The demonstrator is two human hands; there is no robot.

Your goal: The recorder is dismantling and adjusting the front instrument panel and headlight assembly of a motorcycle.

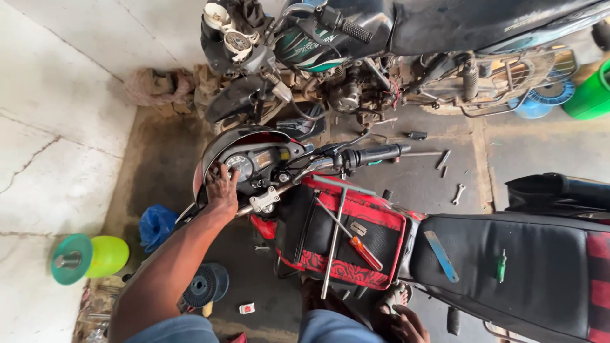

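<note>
Nearest the camera are the person's own blue-trousered knees (254,330) at the bottom of the view, and just beside them the right hand (406,324), low by the sandalled foot (394,297) under the motorcycle. Only part of it shows; whether it is closed on anything I cannot tell.

The left hand (222,185) reaches forward, fingers spread and pressed flat on the red motorcycle's instrument cluster (244,166), at the rim of the speedometer dial — laid on it, not wrapped round anything. Just to the right of that hand sits the handlebar clamp (264,202), and further right the black handlebar grip (375,154).

Behind the hand, toward the seat, loose tools rest on the red-and-black tank cover (346,244): a long T-handle wrench (335,236) and an orange-handled screwdriver (359,246) crossing it. A blue flat file (441,255) and a small green screwdriver (501,265) lie on the black seat (521,267).

The risk I see lies in those unsecured tools — the tank cover slopes, and any push on the cluster or swing of the handlebar could rock the motorcycle and send the wrench or screwdriver sliding off toward the feet below. Pressing hard on the dial face might also crack its lens. Small spanners (457,194) lying on the floor beyond could be trodden on.
</note>
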